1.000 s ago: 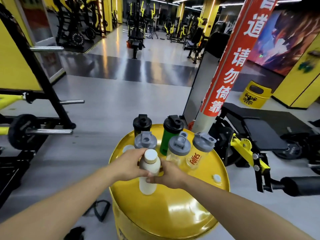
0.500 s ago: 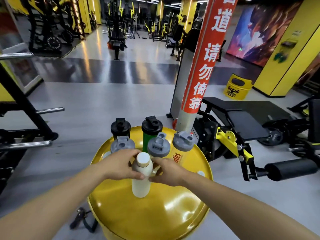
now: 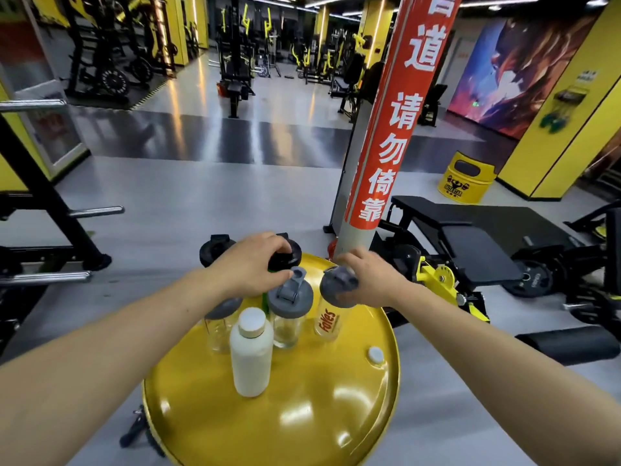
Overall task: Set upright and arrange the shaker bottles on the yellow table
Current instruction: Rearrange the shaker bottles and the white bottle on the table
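Round yellow tabletop (image 3: 302,428), glossy, ceiling lights mirrored in it; small white cap (image 3: 375,354) set into it near the right edge. Six bottles, all upright, clustered toward the far edge.

Nearest to me: white bottle (image 3: 250,354) with pale lid, standing alone, roughly centre. Behind it a row of three clear shakers with grey lids: left one (image 3: 220,317), partly under my wrist; middle one (image 3: 289,307); right one (image 3: 331,306) with orange lettering. At the far edge, a black-lidded bottle (image 3: 215,250) on the left and a green bottle (image 3: 284,255) with a black lid beside it.

My left hand (image 3: 250,264) lies over the green bottle's lid, fingers curled around its rim, grip closed on it. My right hand (image 3: 366,277) is at the lettered shaker's grey lid, fingers wrapped on its far side, grip holding it.

Room: gym. Grey shiny floor, a darker band across it farther back. Red-and-grey pillar (image 3: 393,129) with white characters just past the far right edge. Black bench (image 3: 470,237) to the right, yellow bin (image 3: 467,178) beyond it, weight racks (image 3: 43,213) left, machines in the background, yellow walls.
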